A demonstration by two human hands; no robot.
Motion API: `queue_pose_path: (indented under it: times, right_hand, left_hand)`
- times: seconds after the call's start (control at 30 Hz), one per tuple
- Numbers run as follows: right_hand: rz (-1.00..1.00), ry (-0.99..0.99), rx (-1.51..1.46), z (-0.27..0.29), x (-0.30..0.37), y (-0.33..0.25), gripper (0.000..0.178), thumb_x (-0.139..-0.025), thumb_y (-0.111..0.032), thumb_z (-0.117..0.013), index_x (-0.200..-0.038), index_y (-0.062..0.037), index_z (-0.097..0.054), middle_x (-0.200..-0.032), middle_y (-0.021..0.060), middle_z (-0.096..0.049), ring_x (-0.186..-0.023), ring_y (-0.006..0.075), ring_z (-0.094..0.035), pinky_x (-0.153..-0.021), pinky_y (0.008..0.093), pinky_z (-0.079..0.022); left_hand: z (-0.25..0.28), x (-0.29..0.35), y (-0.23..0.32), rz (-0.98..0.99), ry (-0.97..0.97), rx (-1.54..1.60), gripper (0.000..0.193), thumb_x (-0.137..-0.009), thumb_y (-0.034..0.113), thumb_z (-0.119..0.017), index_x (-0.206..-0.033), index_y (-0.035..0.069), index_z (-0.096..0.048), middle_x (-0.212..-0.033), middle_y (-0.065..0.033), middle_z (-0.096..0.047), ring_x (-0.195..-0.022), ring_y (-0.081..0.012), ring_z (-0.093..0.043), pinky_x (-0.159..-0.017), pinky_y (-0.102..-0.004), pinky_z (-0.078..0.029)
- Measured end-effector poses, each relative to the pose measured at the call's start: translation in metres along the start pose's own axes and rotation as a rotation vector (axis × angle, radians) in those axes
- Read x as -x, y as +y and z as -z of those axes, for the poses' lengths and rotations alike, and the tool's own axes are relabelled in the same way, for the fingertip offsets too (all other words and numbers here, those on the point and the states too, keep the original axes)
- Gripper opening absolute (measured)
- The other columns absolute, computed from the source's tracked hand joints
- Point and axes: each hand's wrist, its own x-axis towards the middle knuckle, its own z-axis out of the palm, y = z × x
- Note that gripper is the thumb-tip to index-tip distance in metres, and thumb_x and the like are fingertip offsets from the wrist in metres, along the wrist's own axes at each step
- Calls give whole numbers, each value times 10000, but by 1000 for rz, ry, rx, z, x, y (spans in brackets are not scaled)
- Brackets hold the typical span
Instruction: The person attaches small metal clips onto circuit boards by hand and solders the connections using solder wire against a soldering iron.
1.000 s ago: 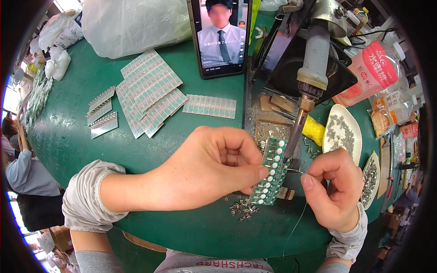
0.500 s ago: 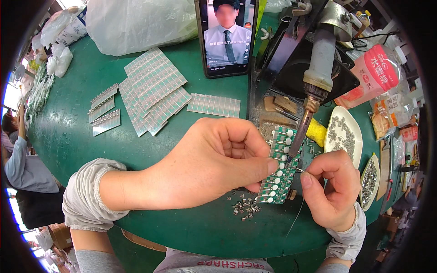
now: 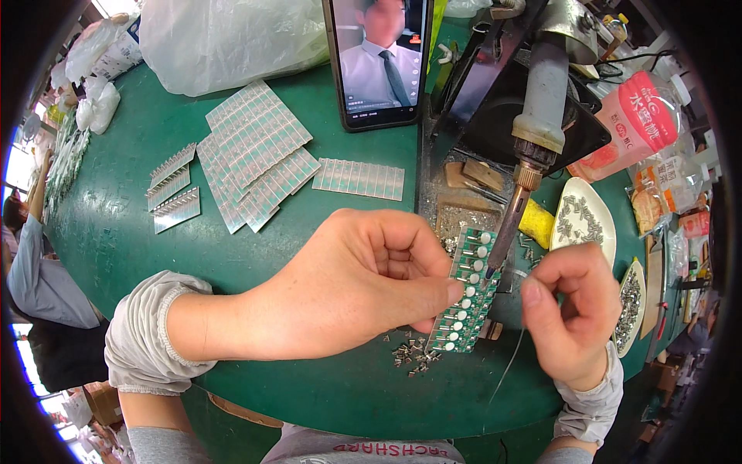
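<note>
My left hand (image 3: 363, 286) is closed, thumb and fingers pinching the left edge of a green circuit board (image 3: 474, 298). The board is tilted and carries a row of white round parts. A soldering iron (image 3: 539, 104) hangs point down from a stand, its dark tip at the board's right side; contact is unclear. Right of the tip, my right hand (image 3: 572, 313) pinches a thin solder wire (image 3: 508, 373) between thumb and forefinger. The wire trails down toward the table's near edge, and a short end points toward the tip.
Loose small metal parts (image 3: 417, 354) lie below the board. Stacked board panels (image 3: 259, 147) rest at the left, under a propped phone (image 3: 379, 116) and a plastic bag (image 3: 232, 46). At the right are two dishes of parts (image 3: 607, 213), a yellow sponge (image 3: 536, 224) and a pink-labelled bottle (image 3: 630, 127).
The board and my left hand have shifted slightly left and down. My right hand has drawn a little to the right, taking the wire's end away from the iron's tip.
</note>
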Motion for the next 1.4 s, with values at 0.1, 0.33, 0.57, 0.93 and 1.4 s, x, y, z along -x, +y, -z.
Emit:
queue_pose_path:
  times: [0.1, 0.33, 0.57, 0.93, 1.4]
  right_hand:
    - [-168, -19, 135, 8, -9, -2, 79, -801, 3, -645, -826, 1, -569, -530, -16, -505, -444, 31, -443, -424, 193, -315]
    - [-160, -186, 613, 26, -8, 15, 102, -737, 14, -656, -813, 8, -588, -775, 141, -571, -698, 338, -583, -629, 397, -472]
    - [-13, -240, 832, 19, -4, 16, 102, -710, 12, -642, -767, -1, -559, -760, 145, -500, -747, 326, -556, -647, 410, -461]
    - [38, -269, 992, 10, 1, 19, 93, -652, -8, -587, -724, -15, -529, -762, 130, -499, -750, 285, -562, -595, 370, -486]
    - [-43, -210, 404, 9, -4, 2, 162, -671, 25, -694, -794, -7, -594, -732, 76, -553, -624, 200, -599, -529, 295, -489]
  left_hand:
    - [4, 4, -4, 36, -5, 27, 83, -843, -22, -658, -858, -11, -577, -828, -50, -636, -738, -92, -628, -657, -201, -521]
    - [-8, 15, -14, -178, -62, -452, 54, -785, -59, -662, -783, -33, -615, -834, -84, -639, -740, -126, -627, -630, -231, -511]
    - [-10, 14, -32, -925, -129, -916, 123, -679, -48, -695, -789, -24, -643, -883, -137, -648, -676, -208, -649, -562, -269, -543]
    - [-11, 11, -37, -1318, -42, -1266, 161, -699, 46, -654, -858, 26, -666, -827, -103, -619, -723, -201, -655, -570, -246, -551]
    - [-3, 4, -40, -1335, -41, -1332, 125, -703, 40, -653, -803, -34, -636, -830, -152, -632, -723, -246, -668, -634, -290, -580]
